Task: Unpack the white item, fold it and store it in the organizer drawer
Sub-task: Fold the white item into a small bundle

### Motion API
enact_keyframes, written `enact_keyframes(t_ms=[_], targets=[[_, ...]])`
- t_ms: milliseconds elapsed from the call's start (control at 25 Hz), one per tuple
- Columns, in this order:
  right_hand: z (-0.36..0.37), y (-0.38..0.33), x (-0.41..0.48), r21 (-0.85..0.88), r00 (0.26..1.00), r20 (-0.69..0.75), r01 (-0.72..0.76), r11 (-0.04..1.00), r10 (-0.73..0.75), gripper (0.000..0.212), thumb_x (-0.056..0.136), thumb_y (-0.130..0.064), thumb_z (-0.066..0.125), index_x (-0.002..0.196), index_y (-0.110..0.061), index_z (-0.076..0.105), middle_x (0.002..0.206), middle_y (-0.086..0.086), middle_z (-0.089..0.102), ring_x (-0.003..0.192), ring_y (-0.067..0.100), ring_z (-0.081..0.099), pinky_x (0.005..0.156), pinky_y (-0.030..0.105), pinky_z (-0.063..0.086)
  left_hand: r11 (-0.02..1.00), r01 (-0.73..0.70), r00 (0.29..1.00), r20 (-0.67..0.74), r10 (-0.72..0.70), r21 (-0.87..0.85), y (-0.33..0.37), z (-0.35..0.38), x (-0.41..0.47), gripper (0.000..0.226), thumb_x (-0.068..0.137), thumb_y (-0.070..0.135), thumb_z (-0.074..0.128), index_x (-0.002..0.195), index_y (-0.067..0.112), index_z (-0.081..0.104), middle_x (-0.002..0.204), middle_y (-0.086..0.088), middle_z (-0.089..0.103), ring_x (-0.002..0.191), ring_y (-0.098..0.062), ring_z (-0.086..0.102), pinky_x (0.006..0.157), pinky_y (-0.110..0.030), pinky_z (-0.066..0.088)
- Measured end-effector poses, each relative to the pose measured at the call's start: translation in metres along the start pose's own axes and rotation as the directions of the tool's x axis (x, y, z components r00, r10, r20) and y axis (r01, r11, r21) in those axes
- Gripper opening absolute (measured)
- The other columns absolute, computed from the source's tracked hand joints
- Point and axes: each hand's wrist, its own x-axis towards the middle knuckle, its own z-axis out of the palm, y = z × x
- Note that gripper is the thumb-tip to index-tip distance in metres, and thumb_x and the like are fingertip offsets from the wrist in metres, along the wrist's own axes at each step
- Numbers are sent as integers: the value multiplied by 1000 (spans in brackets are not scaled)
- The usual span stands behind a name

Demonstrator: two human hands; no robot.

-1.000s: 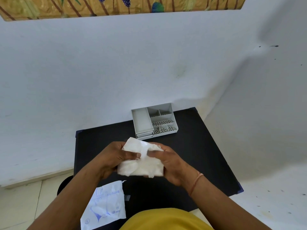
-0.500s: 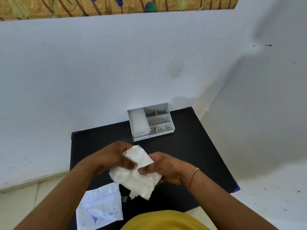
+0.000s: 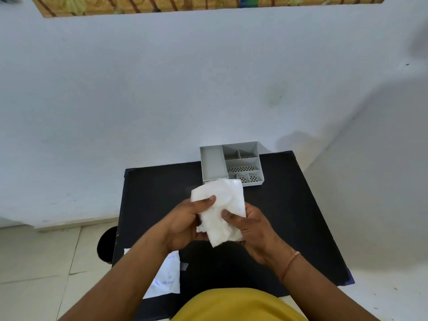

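Note:
Both hands hold the white item [image 3: 220, 209], a soft crumpled sheet, above the middle of the black table [image 3: 289, 205]. My left hand [image 3: 185, 221] pinches its left edge with the thumb on top. My right hand [image 3: 252, 225] grips its right side, thumb pressed on the front. The item's upper edge hides the front left corner of the grey organizer [image 3: 231, 163], which stands at the table's far edge with several open compartments. Its small front drawers are hidden behind the item.
The opened white and blue wrapper [image 3: 166, 279] lies on the table's near left, partly under my left forearm. A white wall rises right behind the organizer and along the right. Tiled floor lies to the left of the table.
The item has been turned and spread taller, its top edge now up in front of the organizer. Both hands moved up and right with it. The camera view shifted right.

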Motion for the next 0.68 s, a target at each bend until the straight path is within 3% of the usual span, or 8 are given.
enact_keyframes(t_ms=[80, 200, 320, 400, 520, 600, 680], targets=[[1, -2, -2, 36, 999, 31, -14, 999, 13, 29, 99, -16, 71, 128, -18, 70, 116, 6, 83, 105, 26, 80, 81, 47, 67, 999, -42, 999, -31, 42, -17, -3, 3, -3, 48, 90, 34, 77, 133, 13, 70, 121, -15, 82, 108, -35, 80, 79, -53, 67], [-2, -14, -2, 86, 986, 150, -84, 993, 70, 31, 101, -27, 67, 132, -23, 71, 126, 11, 79, 115, 33, 77, 95, 60, 62, 986, -123, 990, -60, 130, 110, 0, 3, -5, 25, 95, 28, 73, 116, 14, 73, 89, 3, 87, 82, -15, 84, 62, -34, 66], [1, -14, 5, 63, 987, 130, -99, 993, 90, 28, 101, -28, 68, 128, -23, 75, 125, 11, 80, 111, 29, 79, 89, 52, 66, 927, -174, 981, -23, 192, 332, 8, 4, -7, 5, 104, 23, 66, 104, 22, 72, 72, 16, 82, 67, 0, 79, 55, -20, 60], [3, -8, 10, 124, 994, 61, -97, 988, 90, 29, 101, -18, 69, 129, -13, 74, 122, 14, 81, 105, 29, 81, 78, 45, 67, 939, -162, 986, 19, 164, 304, 15, 7, -10, 21, 107, 34, 61, 113, 19, 75, 82, 7, 84, 72, -6, 80, 60, -27, 63], [0, -4, 14, 176, 995, -3, -96, 980, 98, 31, 100, -19, 70, 130, -12, 73, 123, 13, 81, 111, 34, 78, 83, 51, 66, 998, -69, 991, 118, 70, -10, 13, 1, -9, 55, 111, 52, 39, 137, 15, 70, 111, -10, 82, 95, -25, 80, 77, -45, 67], [-6, -3, 17, 163, 996, -25, -79, 983, 85, 31, 100, -21, 70, 130, -13, 74, 125, 14, 80, 115, 37, 76, 95, 58, 62, 989, -80, 974, 202, 104, -123, 2, -9, -7, 55, 108, 48, 45, 146, 14, 65, 132, -19, 73, 111, -36, 74, 88, -53, 65], [-9, -3, 19, 130, 996, -49, -65, 989, 71, 29, 99, -22, 71, 127, -14, 75, 123, 13, 80, 114, 36, 77, 98, 59, 61, 984, -97, 953, 271, 135, -146, -11, -14, -3, 56, 98, 33, 63, 151, 14, 59, 136, -20, 69, 116, -39, 71, 91, -54, 64]])
